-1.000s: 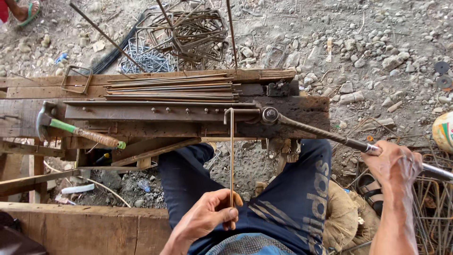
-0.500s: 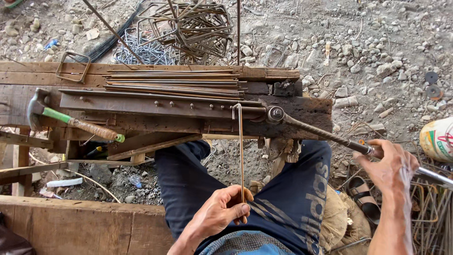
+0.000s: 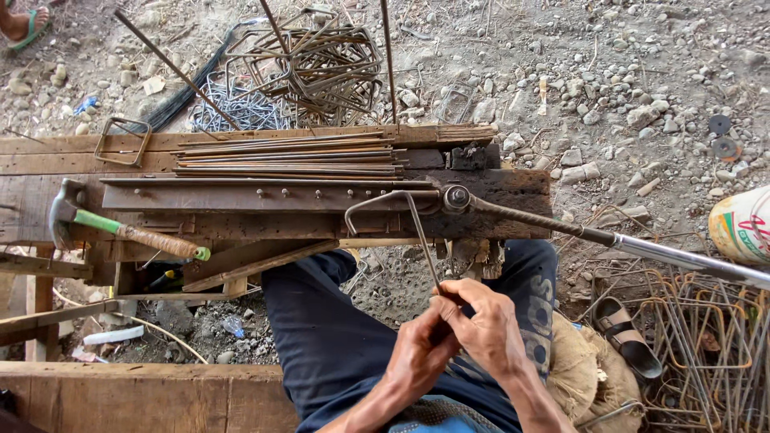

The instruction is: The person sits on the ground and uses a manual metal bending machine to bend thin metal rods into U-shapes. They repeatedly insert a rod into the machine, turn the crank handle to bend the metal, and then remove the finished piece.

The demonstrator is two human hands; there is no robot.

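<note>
low in the middle of the frame, the left hand (image 3: 421, 353) and the right hand (image 3: 485, 329) meet over the person's lap, fingers of both closed together around the near end of a thin steel rod (image 3: 421, 240); the exact pinch is hard to read, as the hands overlap; the rod runs up to the wooden workbench (image 3: 513, 192), where its far end is already bent into a hook near the pivot bolt (image 3: 457, 196); a long bending lever (image 3: 642, 244) stretches from that bolt towards the right edge, untouched; straight rods (image 3: 289, 156) lie bundled along the bench top; a hammer (image 3: 120, 228) with a green handle rests at centre left; finished stirrups (image 3: 321, 64) pile up at upper centre on the gravel.
</note>
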